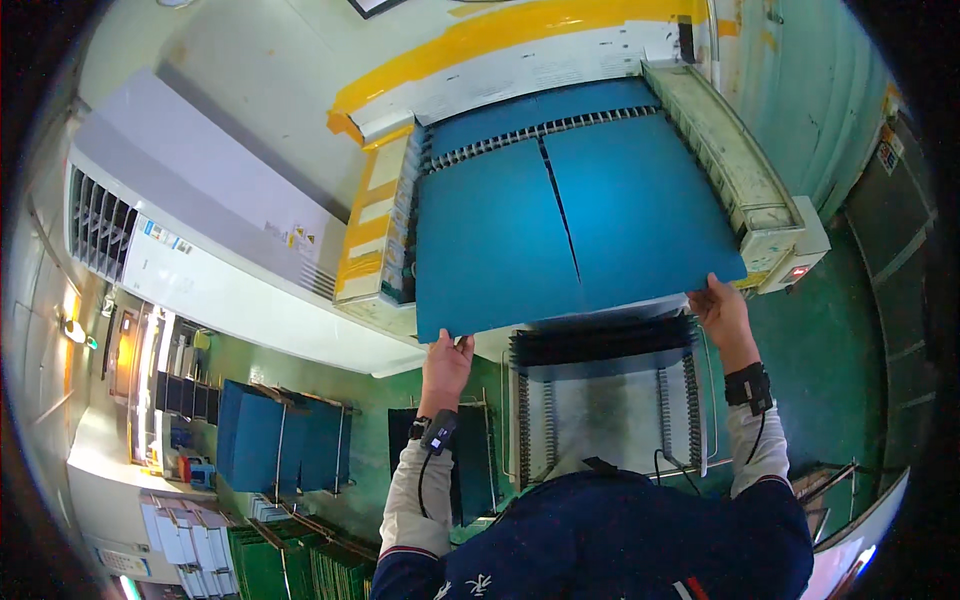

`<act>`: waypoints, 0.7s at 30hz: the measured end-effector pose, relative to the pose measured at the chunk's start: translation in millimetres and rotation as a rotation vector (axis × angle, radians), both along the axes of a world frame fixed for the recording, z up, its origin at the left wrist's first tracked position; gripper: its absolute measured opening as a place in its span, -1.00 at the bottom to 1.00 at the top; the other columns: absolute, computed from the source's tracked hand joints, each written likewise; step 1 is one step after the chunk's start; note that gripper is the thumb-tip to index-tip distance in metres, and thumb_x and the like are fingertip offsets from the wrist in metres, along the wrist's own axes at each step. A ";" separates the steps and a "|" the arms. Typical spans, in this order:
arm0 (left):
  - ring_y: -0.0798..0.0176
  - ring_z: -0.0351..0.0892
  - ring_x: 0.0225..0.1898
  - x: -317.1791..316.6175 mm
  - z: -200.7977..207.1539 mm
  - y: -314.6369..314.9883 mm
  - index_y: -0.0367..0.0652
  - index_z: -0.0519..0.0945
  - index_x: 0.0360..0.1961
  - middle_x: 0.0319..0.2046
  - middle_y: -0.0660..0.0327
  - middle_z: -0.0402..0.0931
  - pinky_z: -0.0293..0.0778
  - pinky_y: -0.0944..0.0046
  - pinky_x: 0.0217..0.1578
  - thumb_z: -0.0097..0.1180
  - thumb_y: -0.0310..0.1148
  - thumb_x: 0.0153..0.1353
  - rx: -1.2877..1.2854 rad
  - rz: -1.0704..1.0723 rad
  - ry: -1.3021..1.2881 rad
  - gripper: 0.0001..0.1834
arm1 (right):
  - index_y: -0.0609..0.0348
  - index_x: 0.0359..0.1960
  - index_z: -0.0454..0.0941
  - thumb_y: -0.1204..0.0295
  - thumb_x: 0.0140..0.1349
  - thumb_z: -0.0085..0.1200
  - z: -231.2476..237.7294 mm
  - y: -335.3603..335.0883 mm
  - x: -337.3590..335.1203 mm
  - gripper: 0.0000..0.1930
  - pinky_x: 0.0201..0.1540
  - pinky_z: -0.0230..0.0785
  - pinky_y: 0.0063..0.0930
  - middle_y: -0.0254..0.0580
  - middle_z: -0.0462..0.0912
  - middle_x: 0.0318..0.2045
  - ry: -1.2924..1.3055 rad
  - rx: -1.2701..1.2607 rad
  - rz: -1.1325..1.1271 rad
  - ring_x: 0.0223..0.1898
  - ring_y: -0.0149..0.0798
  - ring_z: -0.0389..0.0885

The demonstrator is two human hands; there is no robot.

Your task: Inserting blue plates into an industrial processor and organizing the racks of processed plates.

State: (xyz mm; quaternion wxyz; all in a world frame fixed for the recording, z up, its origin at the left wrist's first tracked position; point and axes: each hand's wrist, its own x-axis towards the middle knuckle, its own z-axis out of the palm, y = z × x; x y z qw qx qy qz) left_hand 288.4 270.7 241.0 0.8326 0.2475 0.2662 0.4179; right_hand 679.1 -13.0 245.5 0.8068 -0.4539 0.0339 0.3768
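A large blue sheet [560, 225], made of two panels meeting at a dark seam, lies tilted on the machine's infeed. My left hand [445, 358] grips its near left corner. The near right corner is held by my right hand [722, 308]. Both wrists wear black bands with cables. Below the sheet stands a metal cart [605, 405] with a grey bed and ribbed black rails. A dark stack lies at the cart's far end, under the sheet's near edge.
A yellow-and-white machine frame [375, 225] flanks the sheet on the left, a cream side rail [735, 165] with a red-lit box on the right. A rack of blue sheets [280, 440] stands lower left on the green floor. A white cabinet [200, 235] sits at left.
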 end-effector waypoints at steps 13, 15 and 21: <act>0.13 0.46 -0.14 0.1 -1.5 25.4 -0.14 0.39 -0.10 -0.12 0.18 0.44 0.48 0.19 -0.11 -0.02 -0.33 0.26 0.118 -0.096 0.095 -0.78 | 0.19 -0.37 0.37 0.21 0.22 0.03 11.6 7.4 4.7 -0.72 -0.58 0.38 -0.44 -0.12 0.58 -0.52 -0.081 -0.170 0.044 -0.55 -0.25 0.58; 0.12 0.46 -0.13 1.8 1.5 28.5 -0.14 0.38 -0.09 -0.12 0.17 0.44 0.47 0.19 -0.12 -0.03 -0.33 0.27 0.145 -0.129 0.109 -0.77 | 0.18 -0.39 0.37 0.20 0.22 0.03 12.4 9.2 6.1 -0.72 -0.59 0.36 -0.45 -0.12 0.58 -0.52 -0.087 -0.188 0.059 -0.56 -0.27 0.57; 0.07 0.45 -0.11 8.9 13.0 31.0 -0.14 0.36 -0.10 -0.12 0.15 0.43 0.43 0.17 -0.09 -0.03 -0.28 0.27 0.086 -0.137 0.148 -0.76 | 0.17 -0.40 0.38 0.16 0.22 0.03 9.0 13.1 11.7 -0.69 -0.61 0.33 -0.47 -0.13 0.58 -0.54 -0.116 -0.222 0.067 -0.59 -0.29 0.54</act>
